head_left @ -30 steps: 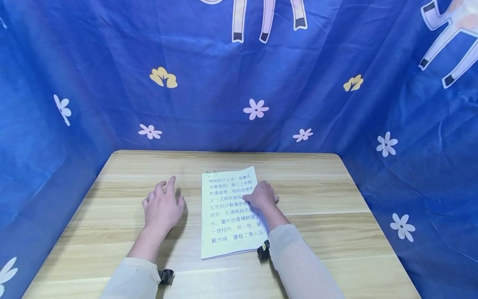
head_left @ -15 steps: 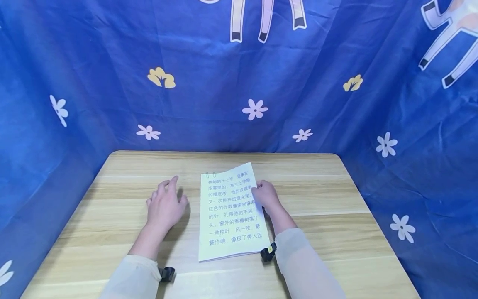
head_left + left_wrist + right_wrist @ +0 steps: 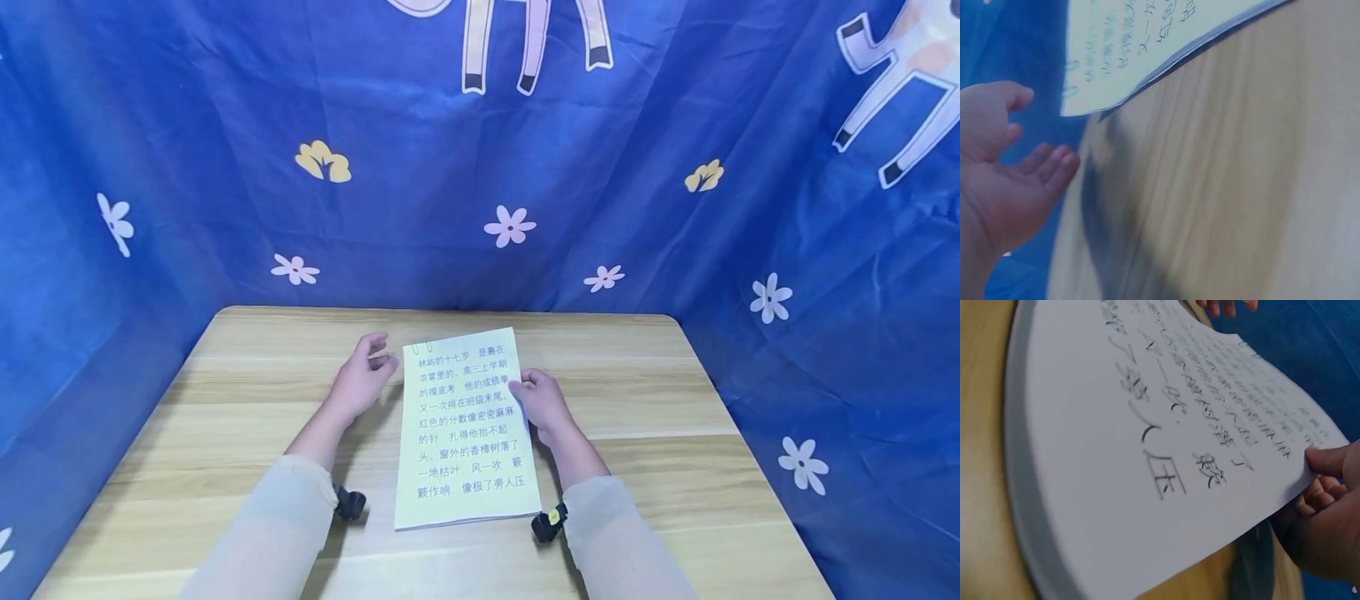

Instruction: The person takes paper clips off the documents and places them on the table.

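Note:
A clipped stack of paper sheets (image 3: 468, 433) printed with large Chinese characters lies at the middle of the table, its right side lifted. My right hand (image 3: 545, 404) pinches its right edge, thumb on top and fingers curled beneath, as the right wrist view shows at the sheets (image 3: 1116, 506). Two paper clips (image 3: 422, 347) sit at the top left corner. Just left of that corner is my left hand (image 3: 362, 379), apart from the paper. In the left wrist view the left hand (image 3: 1016, 162) holds nothing, its fingers loosely bent.
The wooden table (image 3: 645, 467) has rounded back corners. A blue curtain (image 3: 412, 192) with flowers and animal legs encloses the back and both sides. A black wrist camera (image 3: 349, 503) sits at the left cuff, another wrist camera (image 3: 550, 523) at the right.
My right hand went from lying over the sheets' right side to pinching that edge and lifting it. My left hand moved right and forward, closer to the clipped corner.

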`<state>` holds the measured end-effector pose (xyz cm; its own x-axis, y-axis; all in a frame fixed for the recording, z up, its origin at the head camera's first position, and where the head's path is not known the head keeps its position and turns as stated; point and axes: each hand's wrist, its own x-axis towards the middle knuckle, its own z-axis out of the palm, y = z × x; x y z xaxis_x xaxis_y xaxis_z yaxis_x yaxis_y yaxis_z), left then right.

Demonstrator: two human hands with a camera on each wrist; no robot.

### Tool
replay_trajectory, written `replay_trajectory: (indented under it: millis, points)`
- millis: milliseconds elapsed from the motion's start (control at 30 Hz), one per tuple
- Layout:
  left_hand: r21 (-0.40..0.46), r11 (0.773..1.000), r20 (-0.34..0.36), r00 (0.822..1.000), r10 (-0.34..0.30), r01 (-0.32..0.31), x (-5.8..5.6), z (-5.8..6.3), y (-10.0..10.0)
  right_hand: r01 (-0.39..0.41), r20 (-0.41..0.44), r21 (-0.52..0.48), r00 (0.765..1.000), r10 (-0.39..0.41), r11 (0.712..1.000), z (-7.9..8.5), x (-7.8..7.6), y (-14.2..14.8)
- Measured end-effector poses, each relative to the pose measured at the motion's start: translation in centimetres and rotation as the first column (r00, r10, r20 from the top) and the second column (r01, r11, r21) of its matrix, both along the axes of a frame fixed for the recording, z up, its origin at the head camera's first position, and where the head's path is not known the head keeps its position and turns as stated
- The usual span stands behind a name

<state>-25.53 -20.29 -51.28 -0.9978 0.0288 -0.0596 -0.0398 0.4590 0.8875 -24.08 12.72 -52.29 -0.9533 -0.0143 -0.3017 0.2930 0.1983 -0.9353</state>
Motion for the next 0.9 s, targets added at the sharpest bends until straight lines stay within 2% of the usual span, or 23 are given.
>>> replay_trajectory:
  millis: [67,133,233,333,400,600,900]
  points:
    - [0.120,0.993,0.024,1.000,-0.010,0.007,-0.9,-0.6,0.3,-0.007,-0.006,-0.029,1.000,0.006,1.000,-0.3,0.2,0.1]
    - [0.201,0.980,0.041,0.999,-0.018,0.010,-1.6,-1.3,0.5,-0.007,-0.008,-0.056,1.000,0.006,0.998,-0.7,0.3,0.1]
    - [0.249,0.968,0.047,0.999,-0.027,0.015,-2.1,-1.9,0.9,-0.017,-0.006,-0.078,1.000,0.016,0.997,-1.1,0.5,0.2]
    - [0.222,0.975,0.019,1.000,-0.019,0.014,-2.2,-2.5,1.3,-0.027,-0.007,-0.079,1.000,0.027,0.997,-1.5,0.7,0.4]
    - [0.180,0.984,-0.029,1.000,-0.006,0.011,-2.2,-3.0,1.5,-0.039,-0.012,-0.075,0.999,0.038,0.996,-1.7,0.8,0.5]
    - [0.072,0.997,-0.113,0.993,0.014,-0.006,-2.3,-3.2,2.1,-0.059,-0.023,-0.106,0.998,0.057,0.993,-2.4,0.6,1.2]
    - [0.095,0.995,-0.110,0.994,0.023,-0.012,-2.5,-3.0,2.5,-0.030,-0.014,-0.176,0.999,0.028,0.984,-3.0,0.3,2.2]
